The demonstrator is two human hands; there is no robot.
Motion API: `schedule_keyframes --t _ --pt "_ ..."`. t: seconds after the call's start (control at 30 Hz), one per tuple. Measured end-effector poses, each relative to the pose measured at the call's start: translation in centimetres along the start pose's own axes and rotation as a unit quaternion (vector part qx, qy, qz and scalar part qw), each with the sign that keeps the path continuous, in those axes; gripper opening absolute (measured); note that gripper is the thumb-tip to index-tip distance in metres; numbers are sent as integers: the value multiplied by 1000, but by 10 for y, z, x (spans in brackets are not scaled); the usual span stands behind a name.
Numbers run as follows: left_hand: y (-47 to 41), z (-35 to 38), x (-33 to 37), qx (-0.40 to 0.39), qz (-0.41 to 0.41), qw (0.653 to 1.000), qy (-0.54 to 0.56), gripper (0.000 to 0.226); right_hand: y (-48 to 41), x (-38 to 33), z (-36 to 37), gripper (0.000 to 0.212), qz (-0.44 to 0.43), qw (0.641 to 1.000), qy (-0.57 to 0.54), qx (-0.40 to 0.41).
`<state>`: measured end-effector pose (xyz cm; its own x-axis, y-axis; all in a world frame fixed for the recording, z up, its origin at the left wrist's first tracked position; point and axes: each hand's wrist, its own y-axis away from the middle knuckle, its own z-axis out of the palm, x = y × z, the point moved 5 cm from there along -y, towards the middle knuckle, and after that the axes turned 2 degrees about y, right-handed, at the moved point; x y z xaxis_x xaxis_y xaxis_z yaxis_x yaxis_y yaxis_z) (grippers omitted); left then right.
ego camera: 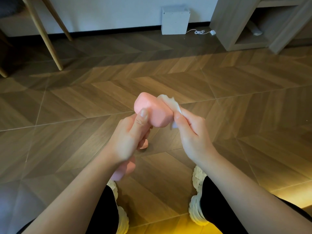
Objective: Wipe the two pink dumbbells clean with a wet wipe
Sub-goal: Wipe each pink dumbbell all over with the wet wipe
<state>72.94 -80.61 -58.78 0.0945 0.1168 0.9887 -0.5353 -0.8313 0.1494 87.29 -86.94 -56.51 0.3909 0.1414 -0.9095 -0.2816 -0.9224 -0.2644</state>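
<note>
The wooden floor [236,92] fills most of the room, with a shelf unit [244,22] far right, chair legs [49,39] far left and a white box [175,21] against the far wall. The person stands over it in pale shoes [197,200], so the work is done in the air, not on the ground. One pink dumbbell [152,112] is held up at the middle, tilted with one head raised and away from them and the other poking out low by the left wrist. That seems meant to offer the upper head to the cloth. The left hand [130,141] is clenched round the handle, and its thumb [141,117] is braced on the raised head, probably to stop it turning. The right hand [192,132] pinches a wet wipe [170,102] in its fingers [187,115] and lays it over the far right side of that head. From here I'd say the first dumbbell is only partly done, since the lower head and handle are covered or out of the wipe's reach. I can't see the second dumbbell anywhere.
</note>
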Motion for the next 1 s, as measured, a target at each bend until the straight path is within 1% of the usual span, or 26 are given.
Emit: schedule_keyframes --t 0.1,0.2,0.27,0.33,0.4,0.47,0.5,0.57,0.6,0.67,0.7,0.73,0.77,0.83,0.87,0.9,0.93,0.97,1.0 --pt "0 -3 1 -8 13 1000 17 64 4 -1 0 32 -37 999 -3 -9" --pt "3 -3 -2 -21 28 999 14 60 0 9 3 35 35 998 -29 -38" --pt "3 -2 -2 -32 47 998 -2 58 1 6 1 27 10 998 -40 -40" --pt "2 -6 1 -41 56 995 -70 60 2 3 -1 25 -21 998 -31 -46" --pt "3 -9 6 -62 67 982 -167 62 0 10 2 37 22 997 -10 -69" --pt "3 -10 9 -87 95 954 -269 60 -4 20 5 48 101 990 0 -97" --pt "4 -10 9 -97 100 936 -324 62 -5 24 6 53 146 982 -24 -118" --pt "4 -9 6 -115 94 894 -423 61 -2 34 10 59 229 952 -98 -180" --pt "4 -8 4 -129 95 872 -463 59 2 36 13 58 258 932 -123 -221" --pt "5 -6 -2 -159 106 831 -523 60 13 40 22 57 300 896 -136 -299" --pt "6 -4 -5 -173 113 815 -542 63 17 43 25 63 325 881 -133 -316" --pt "7 -3 -8 -181 113 805 -553 66 19 47 27 69 352 872 -131 -315" --pt "7 -4 -11 -184 107 805 -554 67 20 51 29 72 370 869 -132 -299" --pt "7 -7 -13 -168 74 819 -544 64 20 58 31 66 396 868 -150 -259" --pt "8 -10 -13 -149 58 826 -540 64 22 61 32 61 417 861 -165 -240" --pt "9 -12 -11 -123 62 830 -541 64 24 64 34 59 444 850 -179 -220" --pt "11 -12 -7 -90 95 829 -543 64 28 68 35 59 472 838 -190 -198" --pt "14 -11 -3 -55 149 826 -540 60 31 71 36 56 494 829 -195 -178" --pt "19 -9 2 -20 201 827 -525 50 32 72 36 49 507 824 -193 -161"
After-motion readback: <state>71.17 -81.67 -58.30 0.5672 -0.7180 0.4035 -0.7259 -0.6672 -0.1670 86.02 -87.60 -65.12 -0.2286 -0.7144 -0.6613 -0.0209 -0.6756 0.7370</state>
